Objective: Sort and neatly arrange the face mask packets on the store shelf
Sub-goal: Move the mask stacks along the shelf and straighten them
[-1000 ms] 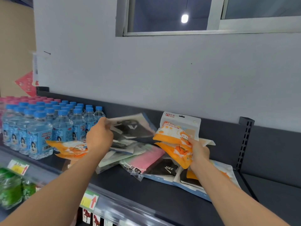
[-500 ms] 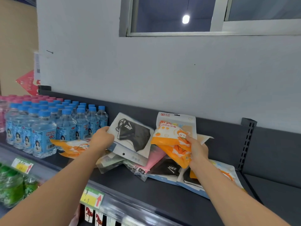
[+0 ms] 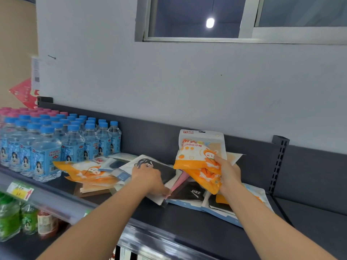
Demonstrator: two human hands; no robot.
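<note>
A loose heap of face mask packets lies on the dark shelf. My right hand grips a few orange and white packets, held upright above the heap. My left hand rests palm down on a white packet with a black mask, fingers at its near edge by a pink packet. More orange packets lie at the left of the heap. Black mask packets lie flat under my right hand.
Rows of blue-capped water bottles stand at the left, close to the heap, with pink-capped ones behind. A slotted upright bounds the shelf at the right. Green bottles sit on the lower shelf. The wall rises right behind.
My left hand has brought the black mask packet from upright down flat onto the heap and shifted right toward the pink packet. The right hand keeps its orange packets raised.
</note>
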